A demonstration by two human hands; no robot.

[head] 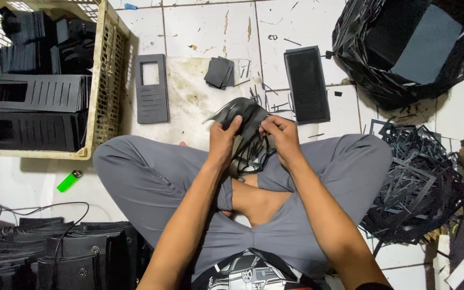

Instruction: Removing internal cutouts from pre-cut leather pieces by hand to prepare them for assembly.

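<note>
I sit cross-legged on a tiled floor. Both hands hold one black die-cut sheet (249,115) above my knees. My left hand (222,140) grips its left side, thumb on top. My right hand (280,135) pinches its right side. Thin black offcut strips (251,153) dangle from the sheet between my hands. On a stained board (191,96) in front lie a dark cut panel with a window and slots (152,88), a small stack of black squares (219,71) and a stack of black sheets (307,84).
A beige plastic crate (107,80) at upper left holds stacks of black panels. A black plastic bag (409,53) with dark sheets sits at upper right. A heap of black offcut frames (417,182) lies at right. A green lighter (69,181) and black wallets (81,258) lie at left.
</note>
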